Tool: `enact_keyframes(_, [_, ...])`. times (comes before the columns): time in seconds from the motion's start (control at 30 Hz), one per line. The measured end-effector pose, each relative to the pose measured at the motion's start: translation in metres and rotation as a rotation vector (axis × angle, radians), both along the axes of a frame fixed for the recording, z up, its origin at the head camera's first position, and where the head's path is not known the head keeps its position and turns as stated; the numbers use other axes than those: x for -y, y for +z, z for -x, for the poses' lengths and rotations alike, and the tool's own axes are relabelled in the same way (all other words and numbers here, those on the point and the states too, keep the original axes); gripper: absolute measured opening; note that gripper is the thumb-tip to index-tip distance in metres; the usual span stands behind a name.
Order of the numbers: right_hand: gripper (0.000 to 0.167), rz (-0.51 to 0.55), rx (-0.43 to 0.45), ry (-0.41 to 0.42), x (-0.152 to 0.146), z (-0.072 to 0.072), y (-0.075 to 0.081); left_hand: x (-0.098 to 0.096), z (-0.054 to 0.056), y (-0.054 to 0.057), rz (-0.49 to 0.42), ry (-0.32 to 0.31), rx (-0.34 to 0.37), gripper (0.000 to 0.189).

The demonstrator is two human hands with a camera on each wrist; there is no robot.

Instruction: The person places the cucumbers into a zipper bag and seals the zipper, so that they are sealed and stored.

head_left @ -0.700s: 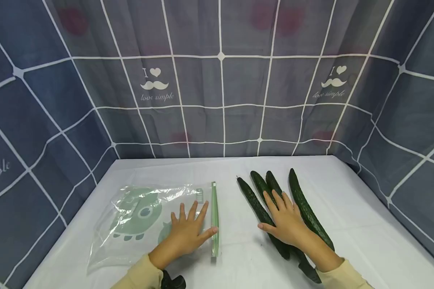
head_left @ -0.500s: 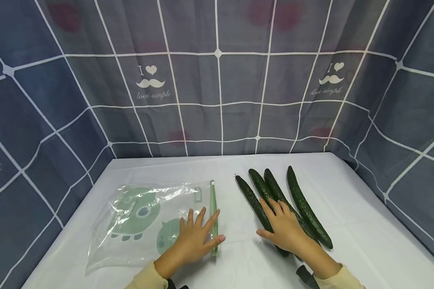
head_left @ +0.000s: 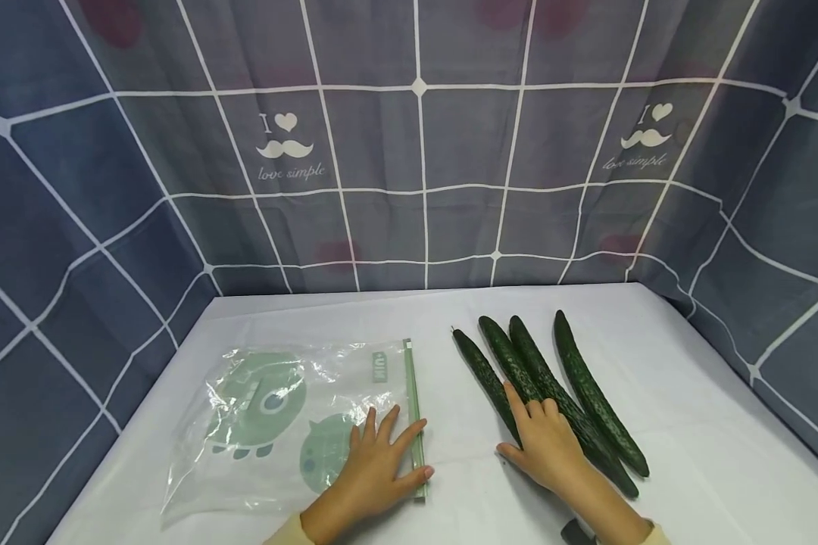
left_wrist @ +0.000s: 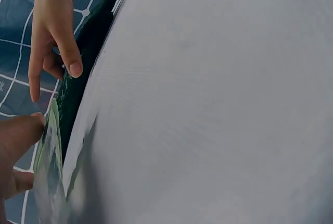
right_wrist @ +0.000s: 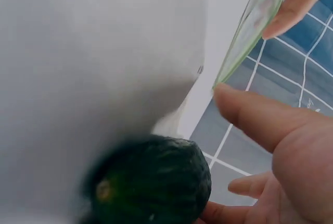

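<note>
A clear zip-lock bag [head_left: 341, 378] with green cartoon prints lies flat at the left of the white table. Over its lower right corner rests my left hand [head_left: 375, 469], fingers spread, its thumb and index finger across the green zip strip [head_left: 412, 401]. Several long dark cucumbers lie side by side at the right, the rightmost cucumber [head_left: 589, 393] splayed slightly from the others. My right hand [head_left: 551, 446] is over the near part of the left cucumber [head_left: 479, 362], index finger extended and the other fingers bent. It hides that cucumber's near end. In the right wrist view, a cucumber's end [right_wrist: 156, 179] is close beside the fingers.
The white tablecloth [head_left: 443, 469] covers the table, with a strip of it between bag and cucumbers. Grey-blue gridded curtains [head_left: 382, 151] enclose the back and both sides. A dark wrist strap [head_left: 576, 532] shows under the right forearm.
My left hand has slid right and nearer me along the bag's zip edge. My right hand has drawn toward me, bending all but the index finger. The head view has shifted slightly.
</note>
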State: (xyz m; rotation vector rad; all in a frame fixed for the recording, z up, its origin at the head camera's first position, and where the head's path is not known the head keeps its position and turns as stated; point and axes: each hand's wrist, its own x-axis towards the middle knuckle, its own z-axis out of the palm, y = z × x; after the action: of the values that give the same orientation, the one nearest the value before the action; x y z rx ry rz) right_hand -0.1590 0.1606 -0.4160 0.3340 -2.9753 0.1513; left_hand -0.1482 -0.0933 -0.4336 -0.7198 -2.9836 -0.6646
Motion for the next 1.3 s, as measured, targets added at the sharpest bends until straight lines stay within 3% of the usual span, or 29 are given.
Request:
enact_keyframes(0.2, [0.09,-0.022,0.014,0.009,0.0,0.006,0.001,0.0,0.001,-0.003,-0.027,0.011,-0.012,0.055])
enact_keyframes(0.5, [0.076,0.016,0.135,-0.061,0.004,0.008,-0.002,0.0,0.0,-0.01,-0.057,0.018,0.008,0.055])
enact_keyframes(0.77, [0.062,0.032,0.141,-0.006,0.006,0.014,0.002,-0.001,0.001,-0.016,-0.059,0.044,-0.069,0.038])
enact_keyframes(0.93, [0.057,0.166,0.176,0.025,0.001,0.027,0.012,-0.001,0.001,-0.018,-0.062,0.056,-0.086,0.03])
enact_keyframes(1.17, [0.048,0.383,0.035,0.067,-0.008,0.056,0.027,0.0,0.002,-0.017,-0.069,0.048,-0.136,0.029])
enact_keyframes(1.3, [0.047,0.438,0.025,0.109,-0.015,0.066,0.027,-0.001,0.0,-0.019,-0.082,0.048,-0.11,0.028])
